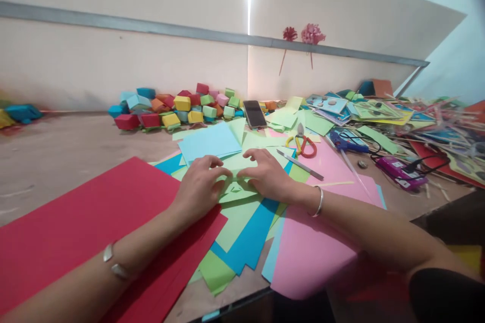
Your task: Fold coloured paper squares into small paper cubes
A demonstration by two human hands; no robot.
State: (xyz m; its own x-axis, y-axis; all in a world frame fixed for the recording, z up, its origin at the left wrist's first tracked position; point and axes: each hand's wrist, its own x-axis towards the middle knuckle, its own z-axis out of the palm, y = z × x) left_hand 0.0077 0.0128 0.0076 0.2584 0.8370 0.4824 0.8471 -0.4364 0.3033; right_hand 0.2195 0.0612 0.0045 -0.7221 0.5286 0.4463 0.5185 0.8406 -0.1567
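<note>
A light green piece of folded paper (237, 193) lies between my two hands, above a pile of coloured sheets. My left hand (202, 185) pinches its left side, with thumb and fingertips brought together. On the opposite side, my right hand (267, 174) grips the paper with its thumb, the index finger bent above. Small creases or cuts show in the paper, and the fingers cover part of it. Light blue sheets (208, 141) lie just behind my left hand. A craft knife (301, 165) rests to the right of my right hand, near red-and-yellow-handled scissors (303, 145).
Red sheets (91, 212) spread at left, pink sheets (310, 252) at right. Behind stand several small paper boxes (182, 104) and a phone (254, 114). At right are a blue glue gun (346, 142), a purple power strip (401, 172) and heaped paper scraps.
</note>
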